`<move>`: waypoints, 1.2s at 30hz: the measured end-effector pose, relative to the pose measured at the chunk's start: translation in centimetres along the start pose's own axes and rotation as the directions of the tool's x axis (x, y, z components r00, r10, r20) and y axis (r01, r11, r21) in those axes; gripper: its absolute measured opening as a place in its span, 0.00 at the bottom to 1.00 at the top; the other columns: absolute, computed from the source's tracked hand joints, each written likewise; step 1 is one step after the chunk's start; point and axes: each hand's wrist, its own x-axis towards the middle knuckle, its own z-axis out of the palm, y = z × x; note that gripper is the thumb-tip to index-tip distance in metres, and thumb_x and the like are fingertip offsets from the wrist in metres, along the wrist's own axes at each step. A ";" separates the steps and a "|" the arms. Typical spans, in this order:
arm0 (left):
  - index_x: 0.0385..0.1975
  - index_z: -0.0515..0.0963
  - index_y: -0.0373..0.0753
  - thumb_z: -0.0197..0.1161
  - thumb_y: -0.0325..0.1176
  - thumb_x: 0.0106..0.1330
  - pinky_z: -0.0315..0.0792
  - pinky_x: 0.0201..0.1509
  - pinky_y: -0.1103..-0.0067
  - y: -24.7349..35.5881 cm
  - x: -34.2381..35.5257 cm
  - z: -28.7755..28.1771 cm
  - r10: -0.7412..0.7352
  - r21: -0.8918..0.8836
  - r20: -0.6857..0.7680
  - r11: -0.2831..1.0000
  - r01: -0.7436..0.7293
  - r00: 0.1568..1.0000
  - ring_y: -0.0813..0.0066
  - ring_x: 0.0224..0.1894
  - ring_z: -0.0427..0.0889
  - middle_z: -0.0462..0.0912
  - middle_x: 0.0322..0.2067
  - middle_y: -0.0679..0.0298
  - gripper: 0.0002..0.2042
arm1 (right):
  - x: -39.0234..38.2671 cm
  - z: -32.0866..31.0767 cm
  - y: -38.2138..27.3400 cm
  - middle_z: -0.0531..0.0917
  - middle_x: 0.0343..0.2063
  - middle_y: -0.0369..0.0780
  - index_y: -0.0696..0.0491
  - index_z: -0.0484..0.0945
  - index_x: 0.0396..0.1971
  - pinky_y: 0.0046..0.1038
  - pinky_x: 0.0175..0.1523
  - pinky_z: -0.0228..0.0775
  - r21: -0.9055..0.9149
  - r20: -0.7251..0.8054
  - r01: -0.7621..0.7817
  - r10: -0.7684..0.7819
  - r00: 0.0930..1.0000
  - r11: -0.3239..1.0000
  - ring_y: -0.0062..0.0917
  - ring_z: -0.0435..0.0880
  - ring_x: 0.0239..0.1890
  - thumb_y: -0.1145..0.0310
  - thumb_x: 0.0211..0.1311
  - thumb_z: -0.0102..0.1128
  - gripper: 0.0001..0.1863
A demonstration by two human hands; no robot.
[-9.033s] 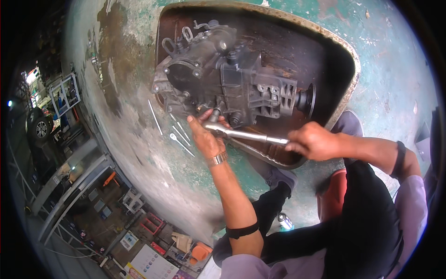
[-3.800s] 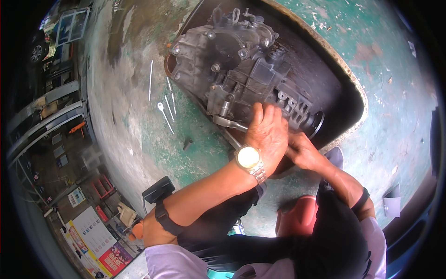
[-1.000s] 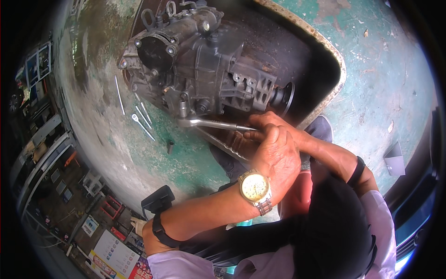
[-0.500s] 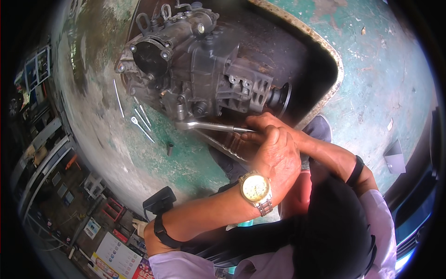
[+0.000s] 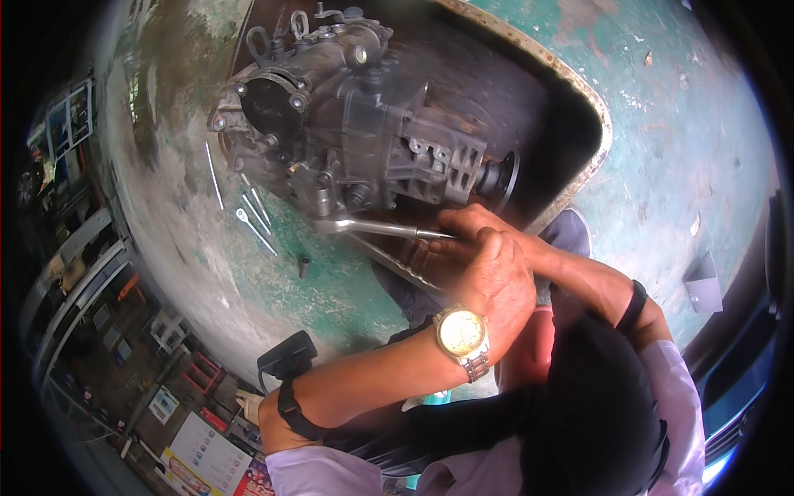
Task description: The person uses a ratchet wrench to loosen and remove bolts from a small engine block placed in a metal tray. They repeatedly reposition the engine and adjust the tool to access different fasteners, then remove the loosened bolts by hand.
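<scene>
A long chrome ratchet wrench (image 5: 374,226) lies almost level, its head just below a socket (image 5: 323,201) at the lower side of a dirty grey gearbox (image 5: 364,136). My right hand (image 5: 478,221) is closed around the handle's right end. My left hand (image 5: 499,285), with a gold and silver watch (image 5: 461,332) on the wrist, is closed at the same end, nearer to me and pressed against the right. The fingertips of both hands are partly hidden. A flanged output shaft (image 5: 506,182) sticks out of the gearbox just above my hands.
The gearbox sits in a tray with a rusty, pale rim (image 5: 602,124). On the green, worn floor to the left lie a smaller ratchet (image 5: 255,231), several thin rods and a loose socket (image 5: 304,266). A red stool (image 5: 538,339) shows beneath me; shelves with tools stand far left.
The gearbox and floor tools appear shifted slightly right and down in the picture. My hands stay on the wrench, whose angle looks nearly the same.
</scene>
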 end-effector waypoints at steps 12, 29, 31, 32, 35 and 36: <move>0.31 0.85 0.40 0.55 0.37 0.59 0.57 0.52 0.69 0.7 0.2 0.4 0.057 -0.016 0.075 0.998 -0.056 0.996 0.67 0.38 0.79 0.83 0.27 0.60 0.12 | 0.3 0.7 -0.1 0.80 0.26 0.48 0.58 0.78 0.35 0.37 0.38 0.69 -0.038 0.000 -0.110 0.110 0.994 0.993 0.41 0.80 0.32 0.63 0.59 0.64 0.13; 0.28 0.74 0.36 0.60 0.31 0.59 0.66 0.46 0.65 -6.3 -4.7 3.9 -0.383 -0.529 -0.251 0.824 0.206 0.889 0.59 0.39 0.74 0.76 0.31 0.56 0.05 | -0.3 0.1 -0.7 0.79 0.24 0.55 0.61 0.77 0.35 0.45 0.34 0.68 -0.064 0.037 0.040 -0.038 0.999 0.997 0.53 0.77 0.29 0.64 0.54 0.63 0.16; 0.31 0.74 0.35 0.59 0.31 0.61 0.66 0.47 0.62 -9.9 -7.1 4.8 -0.538 -0.536 -0.245 0.768 0.349 0.807 0.56 0.40 0.75 0.77 0.32 0.54 0.06 | -0.6 -0.2 -1.9 0.79 0.25 0.54 0.61 0.78 0.33 0.45 0.34 0.67 -0.125 0.111 -0.080 0.095 0.989 0.989 0.52 0.78 0.29 0.64 0.64 0.59 0.12; 0.33 0.74 0.34 0.59 0.31 0.62 0.67 0.47 0.61 -11.5 -8.2 5.4 -0.618 -0.526 -0.241 0.731 0.435 0.748 0.54 0.40 0.75 0.77 0.33 0.53 0.07 | -0.8 -0.4 -2.5 0.79 0.25 0.54 0.61 0.78 0.34 0.45 0.34 0.67 -0.122 0.105 -0.078 0.091 0.990 0.989 0.52 0.78 0.29 0.64 0.64 0.59 0.13; 0.42 0.74 0.31 0.55 0.35 0.68 0.68 0.50 0.60 -14.5 -11.5 7.1 -0.777 -0.713 -0.011 0.448 0.540 0.630 0.49 0.44 0.76 0.78 0.40 0.50 0.12 | -0.7 -0.9 -4.1 0.78 0.24 0.54 0.62 0.78 0.34 0.44 0.34 0.67 -0.123 0.101 -0.062 0.075 0.992 0.990 0.52 0.77 0.28 0.64 0.65 0.58 0.13; 0.44 0.74 0.31 0.53 0.37 0.69 0.68 0.50 0.61 -14.9 -12.2 7.6 -0.789 -0.739 0.010 0.409 0.536 0.615 0.49 0.45 0.76 0.78 0.41 0.49 0.14 | -0.6 -1.0 -4.5 0.78 0.24 0.54 0.62 0.78 0.34 0.44 0.34 0.67 -0.125 0.097 -0.057 0.070 0.993 0.990 0.52 0.77 0.28 0.64 0.65 0.58 0.14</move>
